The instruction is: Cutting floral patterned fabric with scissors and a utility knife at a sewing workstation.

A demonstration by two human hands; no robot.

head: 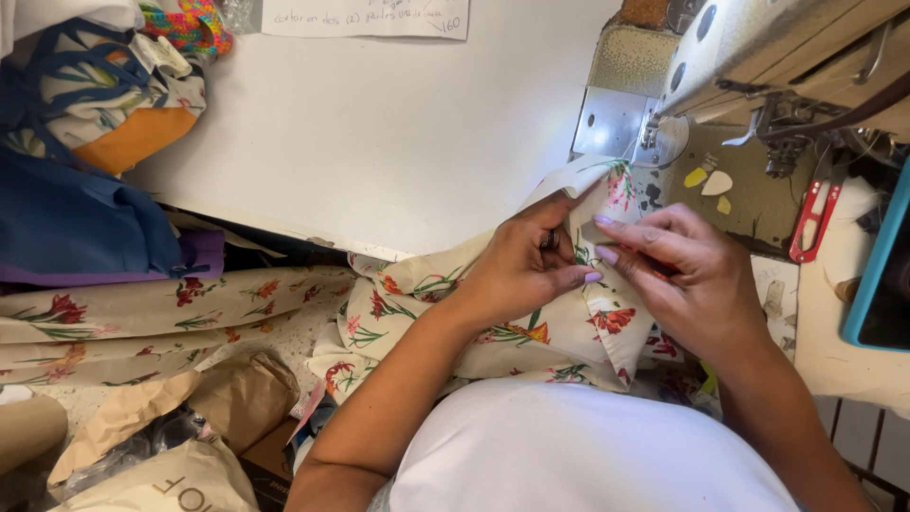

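A cream fabric with red and green flower print (531, 332) lies over the table edge and my lap. My left hand (526, 261) pinches a folded edge of it near the sewing machine. My right hand (687, 280) grips the same fabric from the right, fingertips almost touching the left hand's. The fabric's far corner (607, 180) reaches toward the needle area of the sewing machine (758, 57), which stands at the top right under a bright lamp.
A white table top (379, 133) fills the middle. Red-handled thread snips (813, 220) lie right of the machine. A teal-edged device (877, 275) sits at the far right. Piled fabrics (85, 142) and more flowered cloth (142, 318) lie left, brown paper bags (171, 427) below.
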